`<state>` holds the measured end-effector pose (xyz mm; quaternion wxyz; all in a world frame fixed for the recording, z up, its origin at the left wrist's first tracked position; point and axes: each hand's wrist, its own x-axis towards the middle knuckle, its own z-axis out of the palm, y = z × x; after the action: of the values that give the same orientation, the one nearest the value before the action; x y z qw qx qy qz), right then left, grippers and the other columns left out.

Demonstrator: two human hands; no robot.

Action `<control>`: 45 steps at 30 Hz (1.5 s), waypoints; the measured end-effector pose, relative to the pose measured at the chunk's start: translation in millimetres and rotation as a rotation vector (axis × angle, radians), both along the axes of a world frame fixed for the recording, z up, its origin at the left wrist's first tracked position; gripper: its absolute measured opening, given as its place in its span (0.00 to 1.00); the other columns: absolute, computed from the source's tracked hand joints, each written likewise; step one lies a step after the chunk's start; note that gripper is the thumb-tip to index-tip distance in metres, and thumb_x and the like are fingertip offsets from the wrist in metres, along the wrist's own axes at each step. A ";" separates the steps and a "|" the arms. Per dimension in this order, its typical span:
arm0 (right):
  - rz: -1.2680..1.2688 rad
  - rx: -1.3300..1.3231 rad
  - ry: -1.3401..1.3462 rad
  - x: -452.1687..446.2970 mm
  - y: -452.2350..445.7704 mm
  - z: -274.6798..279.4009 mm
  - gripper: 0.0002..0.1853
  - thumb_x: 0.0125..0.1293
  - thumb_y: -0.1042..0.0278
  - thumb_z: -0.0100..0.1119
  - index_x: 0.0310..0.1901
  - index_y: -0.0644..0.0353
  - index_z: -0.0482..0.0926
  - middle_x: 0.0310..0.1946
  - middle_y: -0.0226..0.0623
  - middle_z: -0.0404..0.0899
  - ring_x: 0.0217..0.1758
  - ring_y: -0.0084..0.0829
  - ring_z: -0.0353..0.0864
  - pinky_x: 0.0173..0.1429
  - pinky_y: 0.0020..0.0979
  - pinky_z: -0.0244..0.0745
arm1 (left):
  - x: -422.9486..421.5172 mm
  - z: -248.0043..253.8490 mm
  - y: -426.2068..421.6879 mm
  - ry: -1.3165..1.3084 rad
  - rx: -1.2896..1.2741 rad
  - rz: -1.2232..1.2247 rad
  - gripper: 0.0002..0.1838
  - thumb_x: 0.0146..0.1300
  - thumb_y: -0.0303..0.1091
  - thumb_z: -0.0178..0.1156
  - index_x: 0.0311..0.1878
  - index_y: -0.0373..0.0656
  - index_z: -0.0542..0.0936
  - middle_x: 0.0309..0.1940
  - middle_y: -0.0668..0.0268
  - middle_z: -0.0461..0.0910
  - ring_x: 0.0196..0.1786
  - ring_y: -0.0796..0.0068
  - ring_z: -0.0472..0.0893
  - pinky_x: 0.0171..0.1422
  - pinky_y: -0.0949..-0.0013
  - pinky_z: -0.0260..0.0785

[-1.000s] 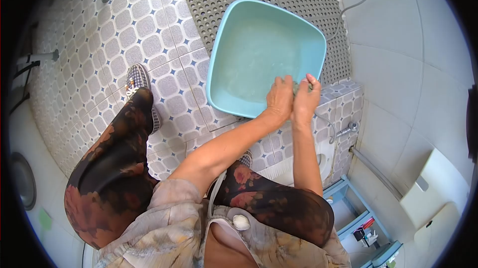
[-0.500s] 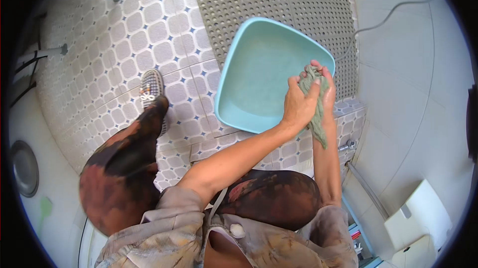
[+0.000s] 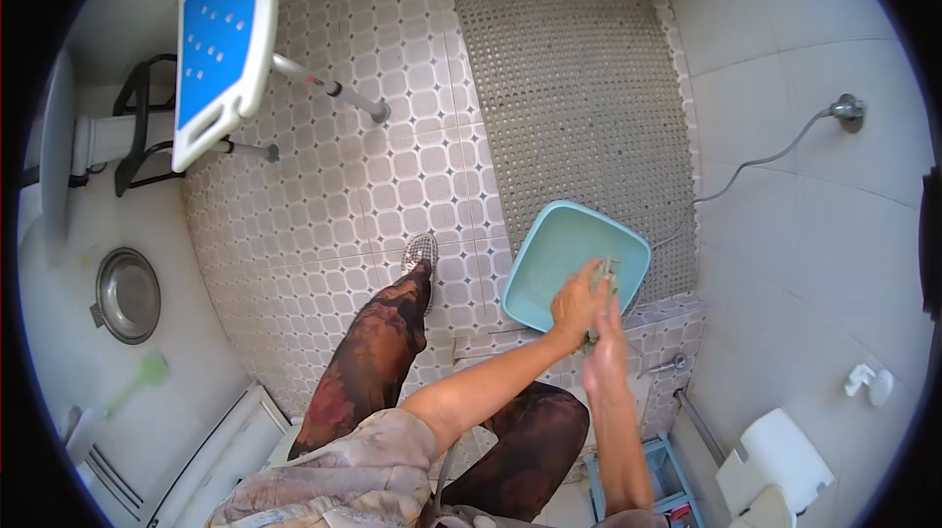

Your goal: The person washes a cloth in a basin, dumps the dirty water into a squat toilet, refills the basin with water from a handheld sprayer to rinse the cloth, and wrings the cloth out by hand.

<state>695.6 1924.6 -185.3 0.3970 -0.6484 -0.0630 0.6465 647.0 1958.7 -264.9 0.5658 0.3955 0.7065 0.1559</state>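
Both my hands are together over the near right part of a light blue plastic basin, which has cloudy water in it. Between them is a bunched green cloth, mostly covered by the fingers. My left hand is closed over the cloth from the left. Pressed against its other side is my right hand, slightly smeared by motion. A bit of the cloth pokes out below the palms.
The basin stands partly on a grey perforated mat. A blue-and-white shower seat stands at upper left. From a wall fitting a grey hose runs down behind the basin. A metal bowl is at the left wall.
The view has shifted and now takes in more of the room, including the shower seat. My hands have pressed closer together, and the cloth's long tail is now mostly gathered between them.
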 end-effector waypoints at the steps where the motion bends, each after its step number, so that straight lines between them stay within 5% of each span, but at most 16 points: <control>1: 0.032 0.010 0.015 -11.3 1.1 20.7 0.34 0.75 0.67 0.41 0.76 0.61 0.40 0.75 0.42 0.47 0.76 0.36 0.52 0.75 0.35 0.52 | -8.1 12.5 8.0 0.042 -0.027 -0.002 0.23 0.61 0.46 0.59 0.60 0.53 0.73 0.46 0.45 0.79 0.49 0.44 0.79 0.51 0.50 0.71; 5: 0.148 -0.001 -0.083 -39.1 11.2 97.4 0.27 0.72 0.67 0.50 0.70 0.64 0.60 0.66 0.41 0.64 0.68 0.32 0.64 0.69 0.33 0.60 | -47.9 69.3 25.1 0.125 0.084 0.079 0.25 0.56 0.37 0.64 0.59 0.50 0.73 0.50 0.49 0.78 0.52 0.51 0.79 0.55 0.55 0.71; 6: 0.085 -0.074 -0.084 -51.9 26.8 133.4 0.20 0.73 0.65 0.51 0.63 0.62 0.69 0.57 0.34 0.73 0.61 0.27 0.72 0.61 0.31 0.71 | -61.9 81.8 27.5 0.013 0.114 0.113 0.25 0.56 0.35 0.64 0.59 0.49 0.73 0.50 0.51 0.78 0.52 0.55 0.79 0.56 0.57 0.70; 10: -0.154 0.007 0.254 -70.8 54.0 160.0 0.18 0.73 0.58 0.53 0.57 0.60 0.73 0.51 0.33 0.77 0.50 0.25 0.79 0.55 0.30 0.76 | -106.1 186.6 49.6 -0.398 0.085 0.304 0.23 0.56 0.31 0.63 0.57 0.41 0.73 0.48 0.60 0.78 0.51 0.70 0.77 0.56 0.67 0.70; 13: -0.221 0.142 0.263 -111.4 86.0 224.6 0.16 0.73 0.56 0.51 0.51 0.61 0.74 0.44 0.32 0.78 0.42 0.23 0.80 0.42 0.27 0.77 | -142.0 272.3 81.2 -0.389 0.020 0.316 0.22 0.59 0.35 0.62 0.57 0.41 0.73 0.48 0.61 0.77 0.49 0.72 0.76 0.55 0.69 0.70; 16: -0.139 0.236 0.132 -138.4 107.2 264.1 0.14 0.73 0.58 0.52 0.47 0.63 0.75 0.38 0.31 0.80 0.38 0.21 0.79 0.41 0.24 0.75 | -172.7 312.4 102.3 -0.426 0.087 0.314 0.25 0.62 0.40 0.62 0.59 0.39 0.71 0.47 0.62 0.77 0.49 0.73 0.76 0.55 0.69 0.69; 20: 0.056 0.372 -0.385 -165.0 147.9 306.5 0.14 0.74 0.62 0.52 0.48 0.66 0.75 0.36 0.32 0.79 0.38 0.19 0.76 0.44 0.22 0.73 | -216.4 385.1 130.8 -0.453 0.209 0.195 0.27 0.64 0.44 0.62 0.61 0.40 0.69 0.51 0.58 0.76 0.54 0.70 0.75 0.60 0.68 0.67; 24: 0.057 0.452 -0.128 -185.7 173.0 311.9 0.20 0.74 0.57 0.51 0.56 0.66 0.71 0.50 0.38 0.74 0.53 0.25 0.72 0.59 0.29 0.69 | -251.3 428.9 152.7 -0.302 0.453 0.066 0.32 0.62 0.52 0.62 0.62 0.42 0.68 0.53 0.54 0.77 0.57 0.61 0.77 0.63 0.64 0.67; 27: 0.057 0.470 0.234 -195.8 186.9 338.9 0.23 0.73 0.50 0.50 0.56 0.63 0.72 0.53 0.38 0.72 0.57 0.27 0.71 0.62 0.31 0.67 | -268.5 443.3 172.5 -0.364 0.479 -0.197 0.32 0.64 0.52 0.60 0.64 0.44 0.66 0.53 0.53 0.77 0.57 0.58 0.77 0.64 0.62 0.66; 31: 0.094 0.332 0.689 -172.5 209.5 352.9 0.30 0.68 0.38 0.49 0.57 0.58 0.71 0.47 0.37 0.77 0.45 0.31 0.80 0.49 0.32 0.79 | -274.6 473.1 208.1 -0.546 0.185 -0.258 0.26 0.68 0.49 0.55 0.63 0.43 0.70 0.47 0.60 0.77 0.50 0.70 0.78 0.56 0.67 0.70; 33: 0.042 0.312 0.732 -181.0 228.5 359.6 0.29 0.67 0.39 0.51 0.57 0.58 0.71 0.47 0.37 0.78 0.45 0.30 0.81 0.47 0.32 0.80 | -272.1 472.7 229.1 -0.699 0.095 -0.213 0.21 0.72 0.46 0.51 0.60 0.43 0.74 0.43 0.63 0.77 0.42 0.77 0.79 0.47 0.71 0.72; 36: 0.059 0.279 0.729 -187.5 257.0 379.7 0.26 0.66 0.46 0.57 0.56 0.59 0.72 0.47 0.36 0.79 0.49 0.30 0.81 0.51 0.35 0.79 | -251.6 442.5 260.0 -0.753 0.367 0.041 0.19 0.74 0.44 0.47 0.55 0.40 0.78 0.39 0.64 0.78 0.35 0.78 0.79 0.42 0.74 0.73; 39: 0.093 0.193 0.644 -190.1 300.3 365.0 0.25 0.64 0.53 0.60 0.56 0.61 0.72 0.48 0.37 0.79 0.50 0.30 0.81 0.54 0.36 0.78 | -248.9 431.4 294.1 -0.872 0.209 0.250 0.19 0.74 0.43 0.47 0.53 0.37 0.78 0.37 0.66 0.79 0.38 0.79 0.78 0.45 0.74 0.72; 45: 0.026 0.146 0.435 -186.7 361.2 356.5 0.19 0.65 0.59 0.56 0.51 0.63 0.76 0.44 0.38 0.80 0.47 0.31 0.82 0.51 0.34 0.78 | -222.9 398.2 334.1 -0.451 0.603 0.396 0.17 0.74 0.39 0.46 0.52 0.35 0.78 0.42 0.64 0.79 0.46 0.76 0.77 0.54 0.72 0.69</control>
<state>508.9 2285.8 171.1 0.4385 -0.4623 -0.0309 0.7701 424.1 2292.7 133.3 0.5246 0.3560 0.5499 0.5438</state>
